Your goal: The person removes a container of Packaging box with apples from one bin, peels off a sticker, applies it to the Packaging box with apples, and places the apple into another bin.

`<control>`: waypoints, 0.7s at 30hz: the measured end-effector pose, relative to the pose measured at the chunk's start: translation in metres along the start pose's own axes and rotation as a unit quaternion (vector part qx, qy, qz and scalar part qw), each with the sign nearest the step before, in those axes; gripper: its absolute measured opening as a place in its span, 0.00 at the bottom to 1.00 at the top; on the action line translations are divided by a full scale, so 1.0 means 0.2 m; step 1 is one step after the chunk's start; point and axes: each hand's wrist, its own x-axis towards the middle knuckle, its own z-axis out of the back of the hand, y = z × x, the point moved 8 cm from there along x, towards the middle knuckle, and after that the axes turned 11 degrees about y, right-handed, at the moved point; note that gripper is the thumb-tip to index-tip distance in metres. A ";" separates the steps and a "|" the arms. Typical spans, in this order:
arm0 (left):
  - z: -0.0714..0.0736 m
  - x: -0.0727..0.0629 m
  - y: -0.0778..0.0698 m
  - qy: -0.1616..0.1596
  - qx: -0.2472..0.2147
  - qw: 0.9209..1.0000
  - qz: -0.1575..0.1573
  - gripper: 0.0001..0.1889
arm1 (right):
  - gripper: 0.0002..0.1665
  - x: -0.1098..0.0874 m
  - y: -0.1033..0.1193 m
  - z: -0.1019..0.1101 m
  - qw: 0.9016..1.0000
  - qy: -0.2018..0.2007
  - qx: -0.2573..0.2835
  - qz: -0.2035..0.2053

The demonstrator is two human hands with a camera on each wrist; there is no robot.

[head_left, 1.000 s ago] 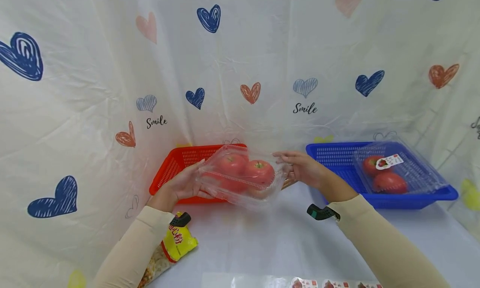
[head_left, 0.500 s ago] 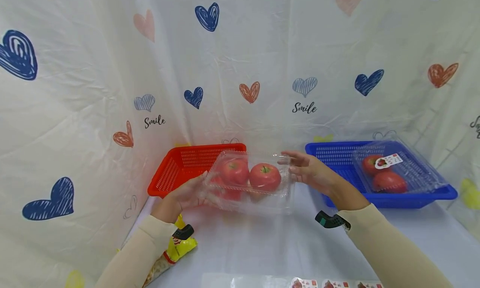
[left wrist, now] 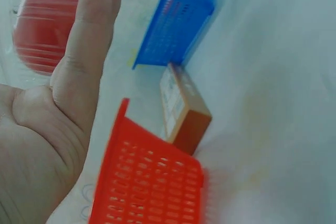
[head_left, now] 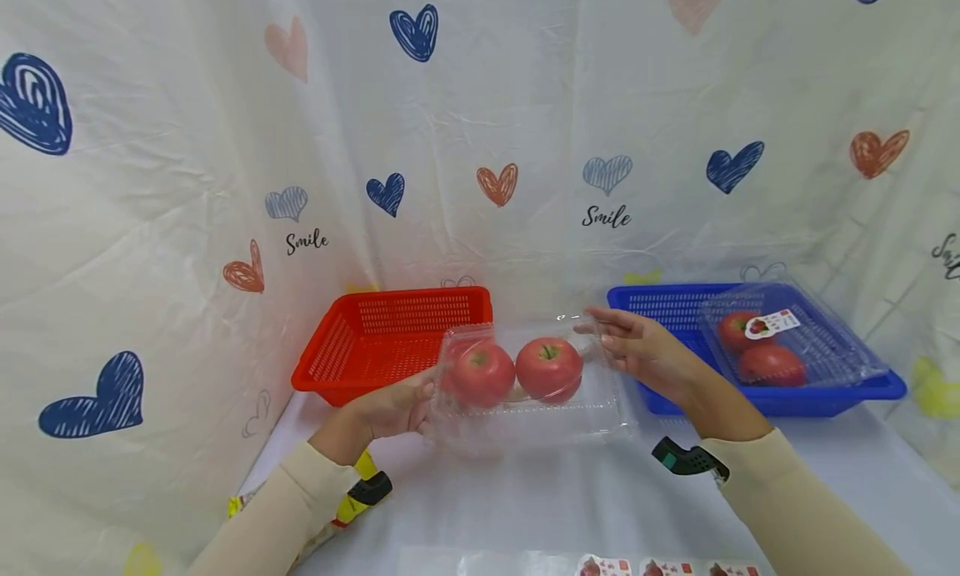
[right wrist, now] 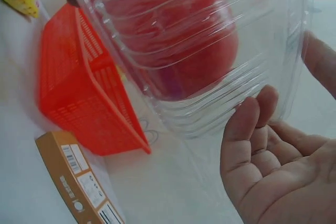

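Observation:
Both hands hold a clear plastic clamshell box (head_left: 558,418) between them, in front of the baskets. Through its lid show a left apple (head_left: 480,376) and a right apple (head_left: 550,369), red and side by side. My left hand (head_left: 390,411) grips the box's left end, palm and one long finger in sight in the left wrist view. At the right end my right hand (head_left: 651,353) holds on, and the right wrist view has its curled fingertips (right wrist: 244,116) against the ribbed wall. The far side of the left hand's grip is hidden by the box.
A red basket (head_left: 322,368) stands behind the left hand. The blue basket (head_left: 780,405) at right holds another clear box with apples and a label (head_left: 772,324). A brown carton (left wrist: 191,124) lies between the baskets. A yellow bag (head_left: 352,509) and a label strip (head_left: 667,568) lie in front.
The clamshell box has come nearer and slightly right, from tilted to more level, both hands moving with it. More of the red basket shows behind it. The blue basket stays put.

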 end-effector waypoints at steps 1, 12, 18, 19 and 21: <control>-0.01 0.01 0.01 0.003 -0.003 1.000 0.001 0.45 | 0.33 -0.01 0.00 0.00 1.000 -0.003 -0.005 -0.005; -0.09 0.03 0.10 -0.019 0.001 1.000 0.009 0.44 | 0.39 -0.13 -0.05 0.01 0.999 -0.008 -0.026 -0.032; -0.13 0.08 0.17 -0.011 -0.022 1.000 0.018 0.46 | 0.40 -0.21 -0.10 0.03 0.997 -0.025 -0.054 -0.046; -0.14 0.08 0.18 -0.009 -0.025 0.999 0.018 0.45 | 0.39 -0.22 -0.11 0.03 0.997 -0.027 -0.052 -0.046; -0.15 0.09 0.21 -0.004 -0.031 0.999 0.019 0.44 | 0.39 -0.24 -0.13 0.04 0.997 -0.027 -0.049 -0.048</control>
